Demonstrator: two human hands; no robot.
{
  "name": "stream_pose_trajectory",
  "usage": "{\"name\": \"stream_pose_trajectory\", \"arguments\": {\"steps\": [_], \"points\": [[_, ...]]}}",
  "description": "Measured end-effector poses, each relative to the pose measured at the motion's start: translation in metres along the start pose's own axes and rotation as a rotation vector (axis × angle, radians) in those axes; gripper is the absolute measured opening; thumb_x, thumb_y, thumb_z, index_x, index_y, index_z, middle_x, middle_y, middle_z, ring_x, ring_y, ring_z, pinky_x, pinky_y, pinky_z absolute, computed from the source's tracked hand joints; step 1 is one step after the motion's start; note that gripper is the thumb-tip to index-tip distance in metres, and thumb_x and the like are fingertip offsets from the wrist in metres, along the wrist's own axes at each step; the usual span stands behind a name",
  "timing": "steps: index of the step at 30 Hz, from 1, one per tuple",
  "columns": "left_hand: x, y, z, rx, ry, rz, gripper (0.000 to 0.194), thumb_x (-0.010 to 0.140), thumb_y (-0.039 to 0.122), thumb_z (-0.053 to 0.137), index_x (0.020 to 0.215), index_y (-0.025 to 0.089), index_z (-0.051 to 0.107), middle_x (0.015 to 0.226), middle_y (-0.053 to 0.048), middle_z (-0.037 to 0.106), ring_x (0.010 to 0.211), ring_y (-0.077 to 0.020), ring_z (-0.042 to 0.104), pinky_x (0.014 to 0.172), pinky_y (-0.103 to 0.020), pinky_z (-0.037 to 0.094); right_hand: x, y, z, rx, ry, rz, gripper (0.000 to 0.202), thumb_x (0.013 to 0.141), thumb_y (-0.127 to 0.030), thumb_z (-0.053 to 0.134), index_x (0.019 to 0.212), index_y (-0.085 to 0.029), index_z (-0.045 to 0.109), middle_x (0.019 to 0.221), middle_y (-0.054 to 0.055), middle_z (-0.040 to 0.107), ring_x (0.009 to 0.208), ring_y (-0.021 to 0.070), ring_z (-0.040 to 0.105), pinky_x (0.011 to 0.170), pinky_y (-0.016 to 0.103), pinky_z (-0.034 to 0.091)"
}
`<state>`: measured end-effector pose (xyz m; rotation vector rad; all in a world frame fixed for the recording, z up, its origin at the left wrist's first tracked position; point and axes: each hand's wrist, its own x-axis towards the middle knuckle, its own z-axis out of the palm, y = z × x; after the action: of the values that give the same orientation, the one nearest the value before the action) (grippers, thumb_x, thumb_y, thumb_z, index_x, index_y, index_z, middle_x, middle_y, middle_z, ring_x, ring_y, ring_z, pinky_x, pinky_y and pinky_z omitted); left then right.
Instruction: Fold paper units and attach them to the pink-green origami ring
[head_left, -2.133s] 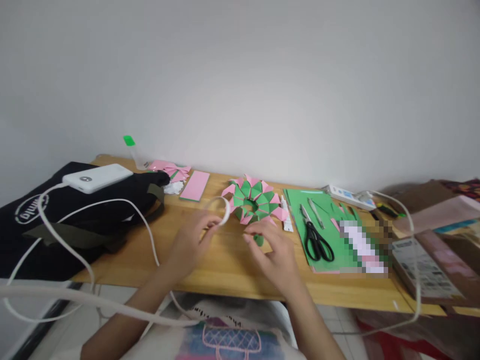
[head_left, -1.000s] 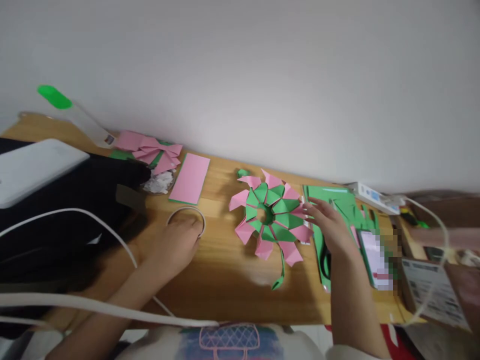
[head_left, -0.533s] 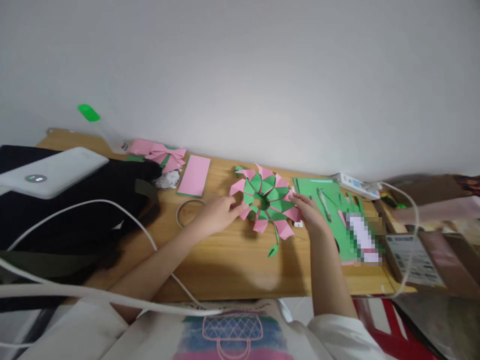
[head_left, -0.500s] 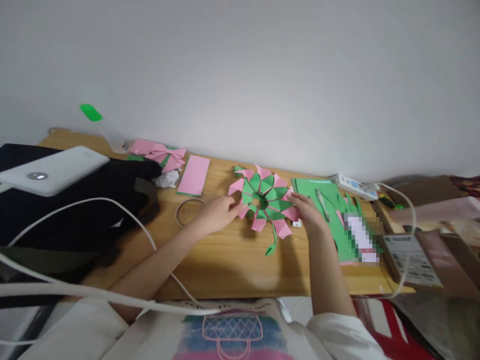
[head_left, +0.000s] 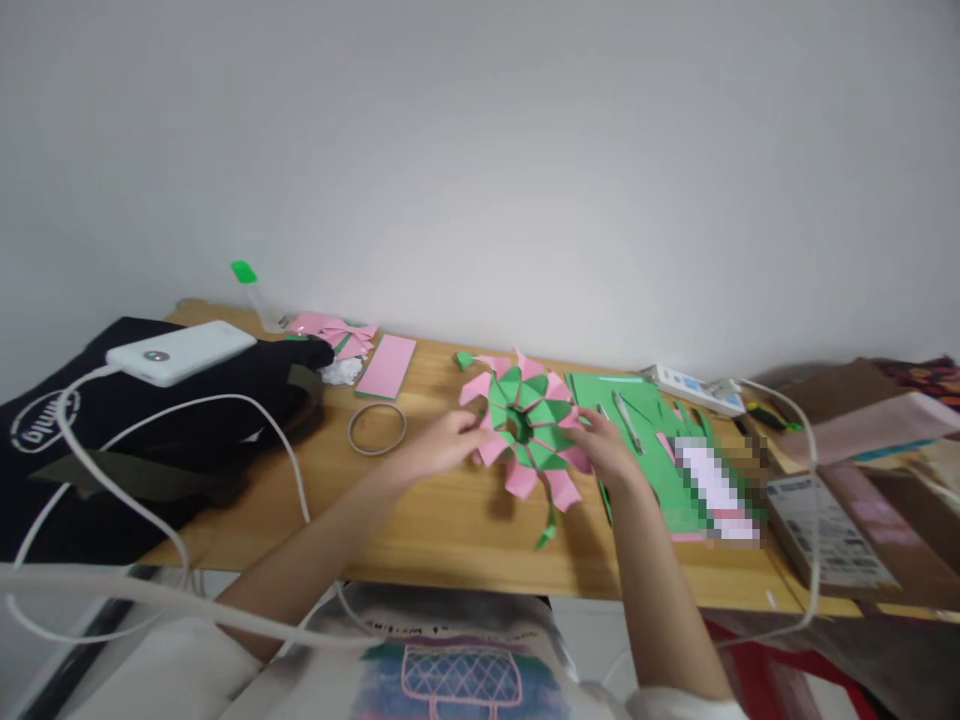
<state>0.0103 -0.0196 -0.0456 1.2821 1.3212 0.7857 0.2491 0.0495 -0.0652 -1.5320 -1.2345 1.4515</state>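
Note:
A folded paper flower (head_left: 551,410), green inside with pink petal tips around the rim, is held between my two hands above the table. My left hand (head_left: 444,442) grips its left edge, fingers closed on the pink tips. On the opposite side, my right hand (head_left: 606,445) pinches the right edge. A narrow green paper piece (head_left: 550,525) with a leaf-like end hangs below the flower. Another green leaf-shaped piece (head_left: 465,360) shows behind its upper left. The fingertips are partly hidden by the paper.
Left of the hands lie a tape ring (head_left: 377,428), a pink paper stack (head_left: 386,367) and a black bag (head_left: 187,430) bearing a white power bank (head_left: 182,352). To the right are green sheets (head_left: 667,470) with a cutter (head_left: 627,420), a power strip (head_left: 694,388) and cardboard (head_left: 900,530).
The flower sits slightly lower in view and is tilted a little differently, with both hands still on it. The camera view has shifted, bringing more of the bag into sight.

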Motion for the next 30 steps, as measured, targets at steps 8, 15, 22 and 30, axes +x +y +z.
{"name": "stream_pose_trajectory", "arguments": {"steps": [8, 15, 22, 30], "points": [[-0.010, 0.029, 0.033, 0.040, -0.187, 0.152, 0.023, 0.083, 0.034, 0.057, 0.069, 0.015, 0.055, 0.066, 0.003, 0.052, 0.059, -0.0100, 0.045, 0.054, -0.023, 0.033, -0.057, 0.000, -0.066, 0.129, 0.181, -0.043, 0.057, 0.053, -0.034, 0.082, 0.104, -0.024, 0.059, 0.071, -0.003, 0.073, 0.058, 0.0185, 0.069, 0.053, 0.027, 0.055], [0.059, 0.026, -0.021, 0.164, -0.036, 0.078, 0.028, 0.093, 0.031, 0.053, 0.073, 0.013, 0.058, 0.071, 0.001, 0.059, 0.063, -0.0109, 0.055, 0.061, -0.025, 0.046, 0.046, -0.042, -0.018, 0.061, 0.069, -0.096, 0.047, 0.047, -0.030, 0.078, 0.090, -0.021, 0.065, 0.072, 0.001, 0.074, 0.065, 0.0212, 0.070, 0.061, 0.031, 0.057], [0.087, -0.013, -0.058, 0.396, 0.040, -0.024, 0.026, 0.094, 0.035, 0.057, 0.108, 0.013, 0.062, 0.101, -0.006, 0.067, 0.085, -0.0165, 0.066, 0.075, -0.035, 0.057, 0.099, -0.024, -0.009, -0.148, 0.101, -0.076, 0.050, 0.049, -0.040, 0.073, 0.093, -0.020, 0.063, 0.068, 0.003, 0.070, 0.060, 0.0213, 0.067, 0.055, 0.032, 0.053], [0.040, -0.037, -0.143, 0.941, 0.365, -0.119, 0.021, 0.090, 0.027, 0.060, 0.105, 0.013, 0.065, 0.116, -0.012, 0.065, 0.111, -0.0265, 0.060, 0.098, -0.051, 0.047, 0.071, -0.047, -0.017, -0.611, 0.424, -0.232, 0.072, 0.066, -0.056, 0.065, 0.124, -0.014, 0.056, 0.110, 0.018, 0.065, 0.091, 0.0312, 0.064, 0.067, 0.042, 0.051]]}}
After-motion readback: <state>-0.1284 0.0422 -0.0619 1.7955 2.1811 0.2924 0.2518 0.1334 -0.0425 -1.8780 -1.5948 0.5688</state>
